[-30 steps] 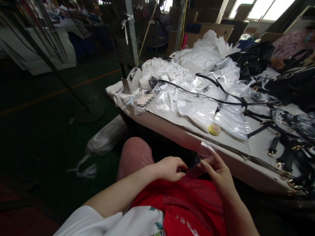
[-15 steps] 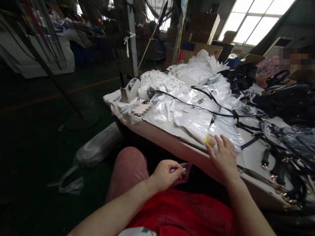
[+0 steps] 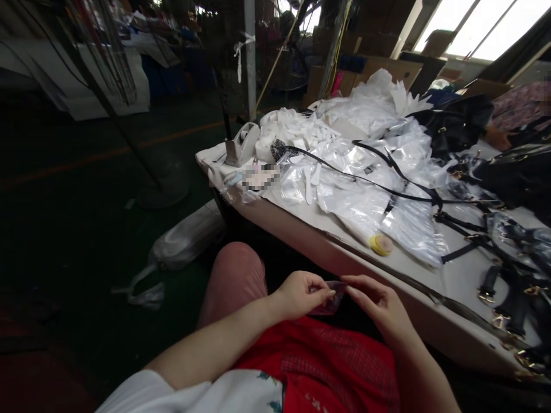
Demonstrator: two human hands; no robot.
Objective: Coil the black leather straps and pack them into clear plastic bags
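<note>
Now, bench (image 3: pixel 456 275): crowded to its near edge with bags (image 3: pixel 365 201) and black straps (image 3: pixel 456 221). A bump from below might slide loose pieces off, I'd judge.
Left hand (image 3: pixel 301 295): over the red lap (image 3: pixel 336 361), below the bench edge, fingers pinching the film's left end.
Right hand (image 3: pixel 379 307): fingertips at the film's right edge; I cannot tell if they truly grip.
Film (image 3: pixel 329 299): small, clear, purplish, held between both hands. A slack pinch could drop it to the dark floor (image 3: pixel 86 241), where it would be hard to spot.
Tape (image 3: pixel 381 245): yellow roll on the bench, untouched.
Change: half a second ago the right hand was up at the tape; now it is down at the film. The left hand kept its pinch.
</note>
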